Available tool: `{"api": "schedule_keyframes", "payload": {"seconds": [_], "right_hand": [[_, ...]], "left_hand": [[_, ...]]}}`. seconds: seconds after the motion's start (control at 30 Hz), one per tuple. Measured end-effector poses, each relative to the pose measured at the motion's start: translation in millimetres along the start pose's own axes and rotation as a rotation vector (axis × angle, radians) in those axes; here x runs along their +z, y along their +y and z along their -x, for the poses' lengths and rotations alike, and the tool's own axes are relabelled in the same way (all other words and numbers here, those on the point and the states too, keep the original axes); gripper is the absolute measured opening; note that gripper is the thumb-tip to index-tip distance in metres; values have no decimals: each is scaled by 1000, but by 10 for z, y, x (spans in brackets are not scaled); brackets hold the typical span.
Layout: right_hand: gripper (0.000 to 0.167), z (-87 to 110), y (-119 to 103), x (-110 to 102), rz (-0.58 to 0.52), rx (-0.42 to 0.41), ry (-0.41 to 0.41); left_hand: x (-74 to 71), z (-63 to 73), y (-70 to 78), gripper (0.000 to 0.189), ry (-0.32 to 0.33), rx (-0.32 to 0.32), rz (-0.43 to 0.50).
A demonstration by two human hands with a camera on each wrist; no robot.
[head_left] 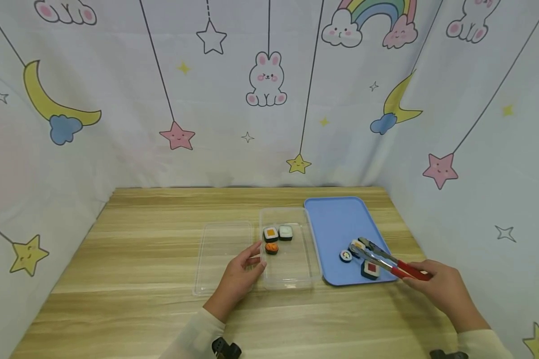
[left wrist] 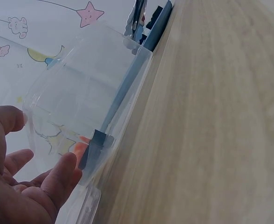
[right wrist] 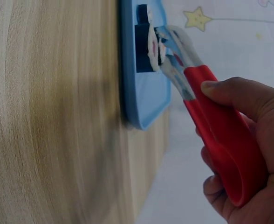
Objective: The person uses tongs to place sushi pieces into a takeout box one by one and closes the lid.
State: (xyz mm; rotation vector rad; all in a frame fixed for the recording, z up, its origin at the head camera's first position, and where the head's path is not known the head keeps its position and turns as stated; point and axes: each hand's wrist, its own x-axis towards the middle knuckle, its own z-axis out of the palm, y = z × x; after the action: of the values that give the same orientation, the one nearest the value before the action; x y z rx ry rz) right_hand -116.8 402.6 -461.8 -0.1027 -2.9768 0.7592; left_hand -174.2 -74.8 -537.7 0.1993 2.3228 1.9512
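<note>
My right hand (head_left: 444,286) grips red-handled tongs (right wrist: 225,135), their metal tips around a toy sushi piece (head_left: 356,247) on the blue tray (head_left: 337,214). Beside it lie a small round sushi roll (head_left: 345,256) and a larger sushi piece with a red centre (head_left: 370,269). My left hand (head_left: 242,274) is at the left wall of a clear plastic container (head_left: 292,284), with loosely spread fingertips right at its side. Inside are an orange-centred sushi roll (head_left: 271,234), a pale-topped roll (head_left: 285,232) and an orange-topped piece (head_left: 271,248).
A flat clear lid (head_left: 222,249) lies left of the container on the wooden table (head_left: 139,259). The tray stands right alongside the container's right wall. A printed white curtain (head_left: 224,164) closes off the back and both sides.
</note>
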Motion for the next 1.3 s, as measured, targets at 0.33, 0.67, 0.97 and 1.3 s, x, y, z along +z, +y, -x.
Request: {"api": "schedule_keyframes", "payload": {"seconds": [0.33,0.67,0.97,1.3], "right_hand": [[50,-36,-33,-13,-37,-11,19],[51,-152,-180,-5,-63,-7,9],[53,-273,-370,28,-98,-19,6],[51,-333,-568,14,-115,-53,28]], "left_hand": [[-11,-9,3,59,0,2,-15],[-16,-5,17,58,-4,6,-25],[-11,-4,2,58,-12,8,-21],[-12,-6,-26,58,-8,15,10]]}}
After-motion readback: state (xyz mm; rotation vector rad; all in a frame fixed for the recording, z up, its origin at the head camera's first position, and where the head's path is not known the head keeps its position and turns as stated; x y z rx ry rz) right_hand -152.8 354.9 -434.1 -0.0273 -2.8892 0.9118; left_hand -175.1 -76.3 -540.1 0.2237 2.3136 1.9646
